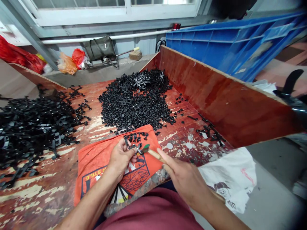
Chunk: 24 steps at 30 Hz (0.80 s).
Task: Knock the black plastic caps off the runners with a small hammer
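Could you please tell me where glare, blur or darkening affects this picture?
In the head view, small white glints on the black parts; the right hand looks slightly soft; the blue crate blurs toward the right edge, where the corners darken.

A narrow passage runs between left pile [35, 124] and middle pile [134, 108]; wooden wall [216, 92] blocks right.

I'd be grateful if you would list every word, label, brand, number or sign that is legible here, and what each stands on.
"N STILE": yellow print on the orange cloth.
Larger letters on the same cloth: partly covered by the left hand and forearm, so not readable as words.
Marks on the white sheeting: too unclear to read.
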Available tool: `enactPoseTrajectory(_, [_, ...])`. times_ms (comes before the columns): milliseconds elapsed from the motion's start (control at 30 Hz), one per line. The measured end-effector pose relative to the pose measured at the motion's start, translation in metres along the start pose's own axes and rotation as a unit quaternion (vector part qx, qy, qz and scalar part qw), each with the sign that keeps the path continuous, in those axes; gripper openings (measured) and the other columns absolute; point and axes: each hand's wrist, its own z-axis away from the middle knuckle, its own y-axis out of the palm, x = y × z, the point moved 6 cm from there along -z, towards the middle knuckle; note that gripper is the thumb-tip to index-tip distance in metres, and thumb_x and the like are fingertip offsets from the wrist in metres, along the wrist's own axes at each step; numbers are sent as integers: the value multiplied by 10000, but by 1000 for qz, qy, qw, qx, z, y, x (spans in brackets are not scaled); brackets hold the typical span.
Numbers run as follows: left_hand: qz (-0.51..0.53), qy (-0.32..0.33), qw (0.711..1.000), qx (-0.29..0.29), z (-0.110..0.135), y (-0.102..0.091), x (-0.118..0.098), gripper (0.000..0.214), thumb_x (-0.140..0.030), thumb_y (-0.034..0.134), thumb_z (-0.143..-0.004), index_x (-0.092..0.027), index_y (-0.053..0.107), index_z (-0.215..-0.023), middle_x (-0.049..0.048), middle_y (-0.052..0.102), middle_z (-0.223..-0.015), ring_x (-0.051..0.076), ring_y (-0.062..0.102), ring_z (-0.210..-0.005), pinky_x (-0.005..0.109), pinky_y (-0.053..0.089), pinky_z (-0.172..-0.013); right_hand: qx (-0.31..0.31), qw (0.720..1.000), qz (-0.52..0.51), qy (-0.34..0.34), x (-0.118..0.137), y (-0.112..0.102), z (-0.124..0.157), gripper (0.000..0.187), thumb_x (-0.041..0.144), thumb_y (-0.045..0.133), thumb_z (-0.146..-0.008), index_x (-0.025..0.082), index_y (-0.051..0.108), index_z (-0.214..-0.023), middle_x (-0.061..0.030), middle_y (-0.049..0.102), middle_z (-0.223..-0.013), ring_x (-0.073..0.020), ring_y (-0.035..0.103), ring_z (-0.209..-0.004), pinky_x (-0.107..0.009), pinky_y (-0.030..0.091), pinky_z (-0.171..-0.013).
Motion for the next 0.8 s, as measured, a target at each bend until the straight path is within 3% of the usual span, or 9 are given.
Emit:
enactPoseTrajectory(67, [2,-1,1000,3,0,1,-1,461,-305,844,-605,-212,445,-817,-95,584,-504,80,551,-389,155,467,-386,-29,999,-26,-7,2,-4,-1,559,185,382,-1019,297,282,-1558,-59,721,-1222,-189,718,-996,-351,581,-877])
enactPoseTrajectory(133, [3,0,1000,4,0,1,-2,459,-304,842,-605,-210,447,-819,-95,588,-512,79,554,-395,158,477,-396,-36,999,-8,-5,4,-4,-2,552,200,399,-1014,296,309,-1550,-59,747,-1160,-190,731,-945,-337,591,-839])
enactPoseTrajectory(267, [-11,3,1000,2,1,1,-3,458,-323,842,-599,-209,449,-805,-80,603,-521,80,557,-403,155,471,-404,26,999,40,21,4,10,-6,548,188,457,-988,305,389,-1519,-37,790,-1004,-185,747,-761,-293,598,-703])
enactPoseTrajectory(433, [-48,-25,996,70,9,4,-8,415,-352,825,-609,-205,496,-815,-78,585,-538,88,544,-419,190,467,-436,21,985,-159,57,0,1,-8,519,217,358,-1033,346,339,-1536,-12,592,-1416,-183,666,-1127,-314,521,-955])
enactPoseTrajectory(533, [-139,29,984,108,15,-11,-48,368,-361,831,-602,-185,555,-769,-52,598,-593,92,556,-492,204,456,-506,28,968,-234,81,-2,-2,-12,490,241,359,-1036,372,398,-1507,29,534,-1471,-188,557,-1282,-315,446,-1046])
enactPoseTrajectory(600, [-229,98,966,62,15,-47,-98,355,-392,826,-598,-174,592,-753,-18,646,-663,129,614,-627,233,484,-630,60,961,-256,88,2,3,-15,481,265,377,-1031,395,419,-1492,38,554,-1453,-203,599,-1228,-313,485,-989])
enactPoseTrajectory(667, [-348,136,927,-34,11,-103,-157,373,-452,780,-638,-163,634,-823,12,698,-765,171,642,-744,271,483,-728,97,955,-270,80,9,13,-18,476,280,387,-1025,406,435,-1482,33,600,-1408,-213,649,-1149,-315,508,-943])
enactPoseTrajectory(733, [-497,143,832,-200,7,-174,-220,462,-502,697,-727,-154,658,-1029,21,728,-896,188,646,-841,291,450,-801,123,952,-272,65,15,22,-19,473,280,409,-1013,395,464,-1468,16,645,-1354,-222,664,-1124,-327,492,-968])
enactPoseTrajectory(800, [-623,72,713,-315,1,-235,-268,651,-614,667,-714,-112,655,-1129,37,731,-923,222,637,-881,348,430,-844,130,954,-263,64,17,28,-20,468,279,424,-1002,379,493,-1454,-2,678,-1309,-227,669,-1114,-334,471,-996])
